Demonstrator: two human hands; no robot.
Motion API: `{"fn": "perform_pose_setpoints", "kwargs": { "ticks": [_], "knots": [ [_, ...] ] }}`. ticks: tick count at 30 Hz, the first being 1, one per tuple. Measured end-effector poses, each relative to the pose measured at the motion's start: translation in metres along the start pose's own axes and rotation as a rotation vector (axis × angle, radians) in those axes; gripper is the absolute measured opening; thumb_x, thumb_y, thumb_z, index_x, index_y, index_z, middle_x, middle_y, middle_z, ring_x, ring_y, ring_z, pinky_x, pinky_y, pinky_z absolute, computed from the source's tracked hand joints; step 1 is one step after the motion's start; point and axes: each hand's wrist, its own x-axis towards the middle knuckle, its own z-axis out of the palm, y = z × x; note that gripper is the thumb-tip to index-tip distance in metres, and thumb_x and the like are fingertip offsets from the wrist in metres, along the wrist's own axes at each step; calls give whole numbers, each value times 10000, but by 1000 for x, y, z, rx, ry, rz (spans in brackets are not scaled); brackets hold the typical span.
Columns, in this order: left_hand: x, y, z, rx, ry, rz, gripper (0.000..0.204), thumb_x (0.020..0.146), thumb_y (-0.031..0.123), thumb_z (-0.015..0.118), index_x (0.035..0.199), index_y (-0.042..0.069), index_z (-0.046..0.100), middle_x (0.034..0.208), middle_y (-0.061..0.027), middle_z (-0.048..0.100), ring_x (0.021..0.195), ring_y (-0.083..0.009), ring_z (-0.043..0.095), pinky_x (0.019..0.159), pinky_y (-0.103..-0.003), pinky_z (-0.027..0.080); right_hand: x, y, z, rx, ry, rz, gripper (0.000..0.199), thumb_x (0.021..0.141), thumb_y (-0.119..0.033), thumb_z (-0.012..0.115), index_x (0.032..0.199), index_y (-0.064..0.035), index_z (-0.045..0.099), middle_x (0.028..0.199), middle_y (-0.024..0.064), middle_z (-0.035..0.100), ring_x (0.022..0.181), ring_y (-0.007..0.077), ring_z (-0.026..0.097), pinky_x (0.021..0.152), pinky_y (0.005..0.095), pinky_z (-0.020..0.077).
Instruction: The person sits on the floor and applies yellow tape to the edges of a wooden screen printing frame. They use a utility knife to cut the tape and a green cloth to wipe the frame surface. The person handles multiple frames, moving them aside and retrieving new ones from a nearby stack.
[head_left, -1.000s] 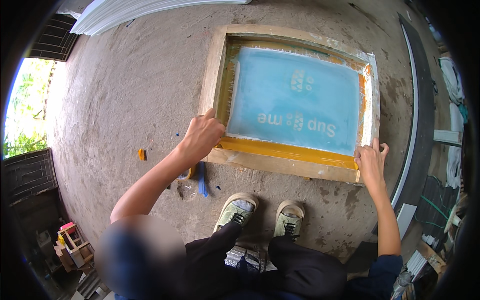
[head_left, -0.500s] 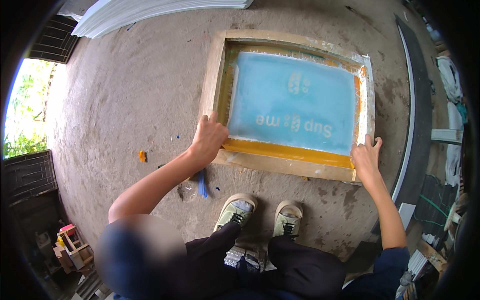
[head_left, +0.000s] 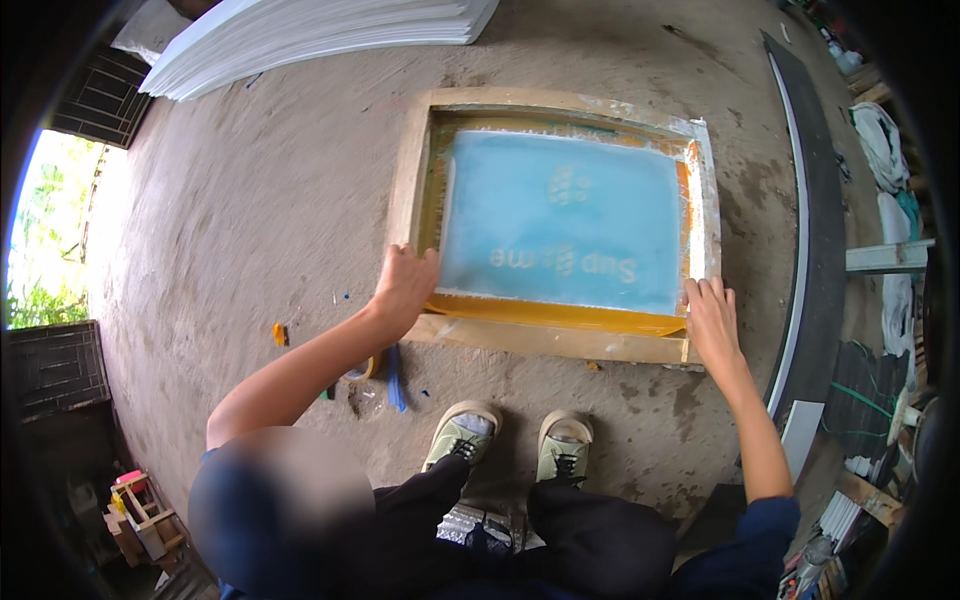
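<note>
Frame [head_left: 560, 215] flat on the floor [head_left: 250, 200], left hand [head_left: 403, 285] and right hand [head_left: 710, 320] spread on its near corners; uneven lift could tilt it and scrape the mesh [head_left: 565, 220].

Pale wooden frame [head_left: 530, 338], blue mesh [head_left: 560, 220], orange tape border [head_left: 560, 313], grey-brown floor [head_left: 250, 220].

The white sheet stack [head_left: 320, 35] is cut off by the top edge; right-side clutter [head_left: 885, 200] blurs.

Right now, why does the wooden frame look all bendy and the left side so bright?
In the head view, the fisheye lens bows the wooden frame's straight edges; daylight through the opening washes the left out white; the picture's corners go black; both hands look sharp.
</note>
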Motion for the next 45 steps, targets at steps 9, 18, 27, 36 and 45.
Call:
{"fn": "perform_pose_setpoints", "kwargs": {
  "ticks": [9, 18, 27, 36, 45],
  "knots": [
    [60, 16, -21, -100, 486, 1059, 584, 884, 202, 482, 1419, 160, 253, 1487, -6, 224, 1351, -145, 243, 1132, -355, 217, -32, 29, 40, 420, 463, 229, 439, 894, -214, 525, 1280, -42, 406, 1214, 161, 443, 1140, 320, 427, 965, 437, 337],
    [133, 129, -66, -586, 535, 1354, 559, 890, 198, 408, 1417, 96, 253, 1474, -18, 267, 1360, -176, 247, 1141, -432, 158, -31, 28, 45, 350, 472, 261, 516, 879, -225, 537, 1329, -44, 360, 1192, 138, 488, 1118, 294, 441, 949, 424, 340],
    [145, 176, -99, -447, 659, 1221, 543, 881, 228, 425, 1403, 151, 299, 1462, 46, 284, 1353, -129, 247, 1145, -431, 156, -29, 26, 43, 335, 473, 262, 566, 876, -262, 548, 1350, -51, 322, 1144, 129, 495, 1107, 290, 443, 954, 449, 337],
    [142, 183, -113, -270, 756, 1097, 504, 875, 235, 466, 1370, 233, 373, 1396, 90, 355, 1249, -118, 336, 1045, -423, 295, -29, 26, 43, 326, 511, 254, 545, 877, -236, 541, 1350, -57, 338, 1138, 135, 501, 1095, 298, 453, 946, 444, 334],
    [138, 194, -113, -275, 741, 1015, 525, 840, 215, 511, 1348, 306, 411, 1364, 118, 354, 1240, -133, 329, 1030, -465, 318, -30, 26, 43, 307, 500, 269, 544, 866, -255, 555, 1332, -53, 359, 1096, 135, 516, 1073, 287, 463, 941, 458, 342]
  ]
}}
